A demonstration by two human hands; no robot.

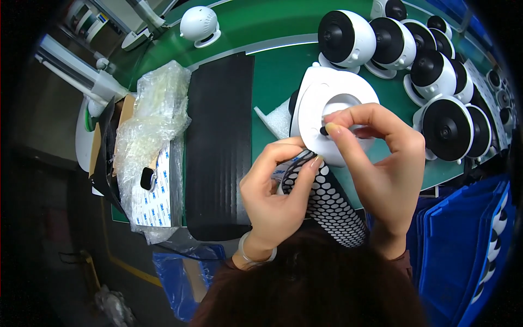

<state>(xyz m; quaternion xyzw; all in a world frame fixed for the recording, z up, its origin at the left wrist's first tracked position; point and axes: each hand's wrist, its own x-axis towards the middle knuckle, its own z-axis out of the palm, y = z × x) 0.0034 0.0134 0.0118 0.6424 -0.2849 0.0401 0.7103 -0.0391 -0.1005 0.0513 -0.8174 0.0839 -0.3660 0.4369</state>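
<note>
A white round camera housing (315, 103) lies on the green table in front of me, its disc-shaped base facing up. My right hand (387, 158) pinches a small black pad (324, 131) between thumb and fingertips, right at the base's surface. Closed around the top end of a black sheet with rows of white oval spots (335, 210) is my left hand (278, 191); its fingertips are by the near edge of the housing. The sheet hangs down toward my body. A piece of white foam (275, 117) sits to the left of the housing.
Several white cameras with black fronts (387, 43) stand at the back right; a single white one (200, 26) is at the back left. A black mat (218, 147) and bubble-wrapped packs (155, 109) lie left. Blue crates (452, 245) stand at lower right.
</note>
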